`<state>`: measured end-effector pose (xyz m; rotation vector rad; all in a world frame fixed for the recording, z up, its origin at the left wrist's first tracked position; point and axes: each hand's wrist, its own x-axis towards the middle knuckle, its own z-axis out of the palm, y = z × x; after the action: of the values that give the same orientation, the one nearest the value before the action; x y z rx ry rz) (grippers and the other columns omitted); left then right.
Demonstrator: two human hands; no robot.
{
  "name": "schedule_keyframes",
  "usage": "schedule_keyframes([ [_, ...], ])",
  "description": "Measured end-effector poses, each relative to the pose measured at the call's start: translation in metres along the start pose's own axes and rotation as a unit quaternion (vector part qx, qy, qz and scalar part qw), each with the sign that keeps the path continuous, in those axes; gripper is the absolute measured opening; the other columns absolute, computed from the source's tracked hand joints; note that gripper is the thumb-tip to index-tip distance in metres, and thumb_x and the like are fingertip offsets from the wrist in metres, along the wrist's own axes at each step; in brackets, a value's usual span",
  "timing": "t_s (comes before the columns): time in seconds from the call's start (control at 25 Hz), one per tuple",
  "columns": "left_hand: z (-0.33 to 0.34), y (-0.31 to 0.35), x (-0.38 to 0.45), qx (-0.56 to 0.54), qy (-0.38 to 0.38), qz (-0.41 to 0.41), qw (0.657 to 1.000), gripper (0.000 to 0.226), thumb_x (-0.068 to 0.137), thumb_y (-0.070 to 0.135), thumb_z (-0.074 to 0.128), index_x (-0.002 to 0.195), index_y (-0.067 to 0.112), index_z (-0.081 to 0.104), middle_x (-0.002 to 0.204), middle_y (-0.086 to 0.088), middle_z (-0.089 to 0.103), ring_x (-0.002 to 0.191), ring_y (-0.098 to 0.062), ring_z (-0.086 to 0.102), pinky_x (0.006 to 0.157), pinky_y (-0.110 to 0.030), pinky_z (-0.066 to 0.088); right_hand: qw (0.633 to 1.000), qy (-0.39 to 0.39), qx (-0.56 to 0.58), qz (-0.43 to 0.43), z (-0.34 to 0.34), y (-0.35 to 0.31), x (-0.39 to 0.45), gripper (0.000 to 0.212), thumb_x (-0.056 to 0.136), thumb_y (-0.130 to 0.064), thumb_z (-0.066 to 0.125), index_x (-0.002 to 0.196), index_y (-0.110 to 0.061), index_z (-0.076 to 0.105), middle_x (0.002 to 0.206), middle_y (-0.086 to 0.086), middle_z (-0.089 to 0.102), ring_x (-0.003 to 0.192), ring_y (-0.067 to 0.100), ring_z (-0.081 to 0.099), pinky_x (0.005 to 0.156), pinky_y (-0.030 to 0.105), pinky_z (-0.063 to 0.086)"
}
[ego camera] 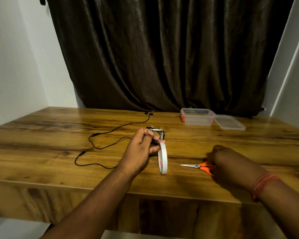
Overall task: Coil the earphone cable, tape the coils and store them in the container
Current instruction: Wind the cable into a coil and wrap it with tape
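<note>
My left hand (pixel 142 144) holds a small coil of earphone cable (pixel 156 132) above the wooden table, and a white tape roll (pixel 163 158) hangs from the same fingers. A second black earphone cable (pixel 100 140) lies loose on the table to the left, its earbuds (pixel 148 113) near the far edge. My right hand (pixel 223 158) is closed over the orange handles of a pair of scissors (pixel 199 166) that lie on the table with blades pointing left. The clear plastic container (pixel 198 117) stands open at the back right.
The container's lid (pixel 229 122) lies flat just right of it. A small orange item (pixel 182 118) shows at the container's left side. A dark curtain (pixel 162 57) hangs behind the table (pixel 41 135). The table's front edge runs below my forearms.
</note>
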<state>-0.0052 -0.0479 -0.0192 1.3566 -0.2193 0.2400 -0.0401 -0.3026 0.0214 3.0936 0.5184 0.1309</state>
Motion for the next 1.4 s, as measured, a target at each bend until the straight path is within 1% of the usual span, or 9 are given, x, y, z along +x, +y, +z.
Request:
schedule_keyframes([
  [0.12,-0.002,0.000,-0.001,0.014,0.003,0.011,1.000,0.032,0.102,0.022,0.042,0.080,0.030,0.065,0.089,0.001,0.070,0.097,-0.029,0.073,0.085,-0.040,0.058,1.000,0.012,-0.005,0.008,0.002,-0.001,0.007,0.007,0.089,-0.029,0.063,0.095,-0.025,0.065,0.099,-0.003,0.045,0.085,0.010,0.049,0.076,0.024,0.042],
  [0.2,-0.001,0.001,-0.001,0.024,0.007,0.017,1.000,0.028,0.100,0.026,0.043,0.082,0.030,0.064,0.088,0.004,0.070,0.097,-0.029,0.073,0.086,-0.046,0.059,0.996,0.053,0.073,0.019,0.002,0.000,0.010,0.009,0.088,-0.030,0.066,0.083,-0.023,0.062,0.094,-0.003,0.051,0.081,0.011,0.050,0.070,0.025,0.037],
  [0.28,-0.001,0.002,-0.002,0.027,0.009,0.017,0.999,0.023,0.097,0.029,0.044,0.083,0.031,0.063,0.089,0.002,0.069,0.097,-0.029,0.073,0.087,-0.049,0.058,0.977,0.067,0.200,0.031,-0.002,-0.001,0.011,0.015,0.088,-0.034,0.069,0.078,-0.022,0.067,0.084,-0.005,0.064,0.077,0.011,0.058,0.066,0.027,0.042],
  [0.4,0.000,0.002,-0.002,0.034,0.009,0.022,0.999,0.021,0.097,0.029,0.044,0.086,0.031,0.062,0.094,-0.004,0.067,0.098,-0.029,0.073,0.087,-0.053,0.058,0.950,-0.033,0.310,0.010,-0.015,-0.006,0.012,0.035,0.079,-0.055,0.069,0.082,-0.021,0.074,0.079,-0.003,0.073,0.073,0.011,0.064,0.070,0.030,0.050],
  [0.56,0.002,0.004,-0.003,0.057,0.011,0.033,0.998,0.017,0.097,0.035,0.044,0.091,0.034,0.060,0.090,0.003,0.068,0.096,-0.027,0.073,0.083,-0.052,0.059,0.946,-0.143,0.288,-0.035,-0.033,-0.010,0.019,0.072,0.060,-0.080,0.058,0.094,-0.019,0.074,0.084,-0.007,0.073,0.078,0.007,0.065,0.077,0.026,0.050],
  [0.8,0.006,0.005,-0.006,0.109,0.001,0.082,0.991,0.016,0.104,0.025,0.039,0.098,0.028,0.054,0.087,0.008,0.067,0.089,-0.020,0.072,0.078,-0.041,0.062,0.906,-0.255,0.328,-0.075,-0.052,-0.018,0.034,0.057,0.061,-0.062,0.073,0.086,-0.011,0.072,0.073,-0.007,0.068,0.075,0.006,0.064,0.076,0.022,0.053],
  [1.12,0.011,0.010,-0.011,0.181,0.006,0.116,0.977,0.013,0.105,0.021,0.040,0.101,0.025,0.051,0.095,0.000,0.064,0.085,-0.012,0.068,0.070,-0.023,0.058,0.910,-0.298,0.277,-0.077,-0.071,-0.028,0.045,0.069,0.067,-0.053,0.069,0.103,0.006,0.067,0.080,0.003,0.065,0.079,0.016,0.061,0.079,0.028,0.053],
  [1.24,0.010,0.010,-0.011,0.177,0.004,0.121,0.977,0.012,0.105,0.021,0.040,0.102,0.026,0.051,0.096,-0.001,0.064,0.088,-0.018,0.068,0.073,-0.029,0.060,0.911,-0.298,0.273,-0.082,-0.073,-0.027,0.047,0.069,0.068,-0.053,0.069,0.108,0.004,0.068,0.081,0.003,0.065,0.078,0.014,0.061,0.079,0.029,0.053],
  [1.4,0.011,0.009,-0.010,0.176,0.003,0.117,0.977,0.013,0.104,0.022,0.041,0.101,0.028,0.051,0.097,-0.003,0.064,0.090,-0.024,0.069,0.075,-0.035,0.061,0.907,-0.301,0.281,-0.086,-0.073,-0.024,0.048,0.049,0.074,-0.047,0.066,0.103,-0.009,0.074,0.081,0.001,0.066,0.075,0.010,0.062,0.076,0.026,0.053],
])
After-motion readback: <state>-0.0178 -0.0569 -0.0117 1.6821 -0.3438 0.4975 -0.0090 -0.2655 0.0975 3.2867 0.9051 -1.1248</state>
